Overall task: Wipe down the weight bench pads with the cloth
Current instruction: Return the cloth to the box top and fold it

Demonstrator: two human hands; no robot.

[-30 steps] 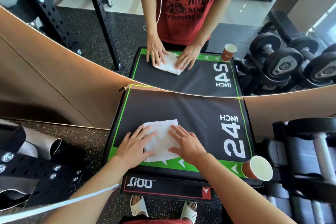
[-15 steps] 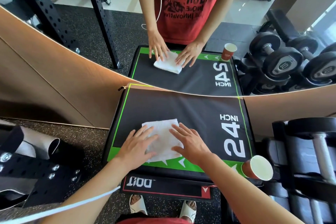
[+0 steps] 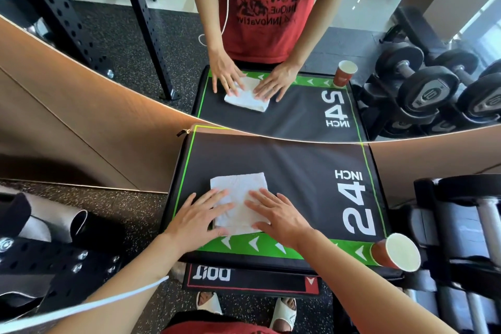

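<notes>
White cloth is pressed flat on pad | left hand, right hand: fingers straight, nothing gripped | step: wiping | next: sweep toward unwiped far side is needed.

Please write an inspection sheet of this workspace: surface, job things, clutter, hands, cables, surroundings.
Surface: black pad with green border, marked "24 INCH".
Job's things: folded white cloth lies flat on the pad, near its front edge.
Clutter: red paper cup on the pad's front right corner.
Hands: left hand and right hand press flat on the cloth, fingers straight.
Cables: white cord crosses the lower left.
Surroundings: mirror behind the pad; dumbbells at right; black perforated frame at left.
</notes>
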